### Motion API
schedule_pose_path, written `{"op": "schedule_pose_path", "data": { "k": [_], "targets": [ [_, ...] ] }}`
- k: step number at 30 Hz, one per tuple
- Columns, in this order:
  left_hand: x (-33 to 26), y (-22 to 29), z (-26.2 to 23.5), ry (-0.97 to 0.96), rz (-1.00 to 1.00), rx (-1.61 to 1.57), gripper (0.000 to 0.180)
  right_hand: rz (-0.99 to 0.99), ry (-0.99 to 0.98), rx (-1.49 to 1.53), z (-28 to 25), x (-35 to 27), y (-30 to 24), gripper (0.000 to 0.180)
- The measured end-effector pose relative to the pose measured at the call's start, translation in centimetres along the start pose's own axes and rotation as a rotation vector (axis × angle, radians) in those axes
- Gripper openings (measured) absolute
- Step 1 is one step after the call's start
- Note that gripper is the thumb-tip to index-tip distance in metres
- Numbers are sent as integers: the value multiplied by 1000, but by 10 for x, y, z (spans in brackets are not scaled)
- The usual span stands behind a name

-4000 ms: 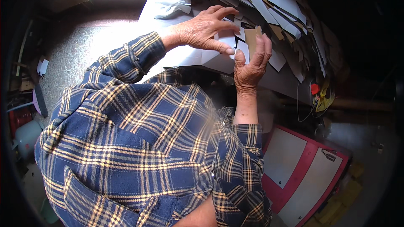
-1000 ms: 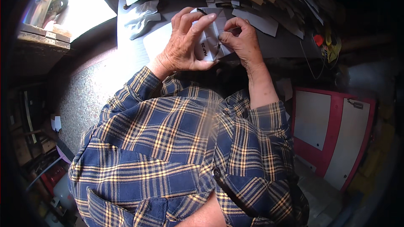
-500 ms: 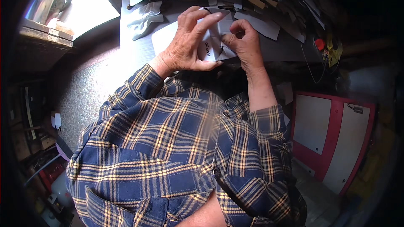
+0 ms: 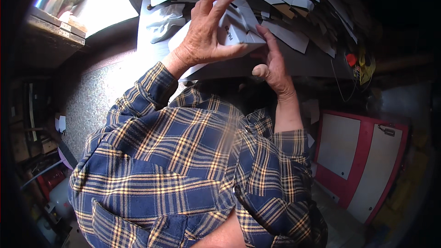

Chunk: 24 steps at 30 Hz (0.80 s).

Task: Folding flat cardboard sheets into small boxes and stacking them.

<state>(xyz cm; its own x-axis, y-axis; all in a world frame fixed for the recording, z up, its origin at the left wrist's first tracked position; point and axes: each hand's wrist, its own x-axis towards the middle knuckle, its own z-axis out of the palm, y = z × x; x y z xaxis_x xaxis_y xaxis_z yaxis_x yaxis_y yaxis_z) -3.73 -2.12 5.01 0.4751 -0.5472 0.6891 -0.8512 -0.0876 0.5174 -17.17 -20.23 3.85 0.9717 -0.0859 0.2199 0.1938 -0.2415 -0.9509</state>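
Note:
A small white cardboard box (image 4: 236,33) with folded flaps is held above the near part of the table. My left hand (image 4: 201,36) grips it from the left, thumb along its near side and fingers reaching over the far side. On the right, my right hand (image 4: 277,69) is open, its thumb apart from the fingers. Those fingers are beside the box's right end; whether they touch it I cannot tell. The box's underside is hidden.
Heaps of flat white and brown cardboard pieces (image 4: 285,2) cover the far side of the table (image 4: 312,66). A crumpled whitish sheet or bag (image 4: 166,22) lies at the left. A red item (image 4: 351,59) hangs by the right edge, above a red-framed cabinet (image 4: 356,156).
The box has moved slightly away from me and turned in my left hand. My right hand has gone from a pinch at its flap to open fingers, lower and further right.

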Motion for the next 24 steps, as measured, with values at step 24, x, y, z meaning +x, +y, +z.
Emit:
{"op": "schedule_pose_path", "data": {
  "k": [24],
  "targets": [
    [7, 13, -6, -109, -76, 126, 95, 465, 343, -712, 33, -296, 40, 63]
  ]
}}
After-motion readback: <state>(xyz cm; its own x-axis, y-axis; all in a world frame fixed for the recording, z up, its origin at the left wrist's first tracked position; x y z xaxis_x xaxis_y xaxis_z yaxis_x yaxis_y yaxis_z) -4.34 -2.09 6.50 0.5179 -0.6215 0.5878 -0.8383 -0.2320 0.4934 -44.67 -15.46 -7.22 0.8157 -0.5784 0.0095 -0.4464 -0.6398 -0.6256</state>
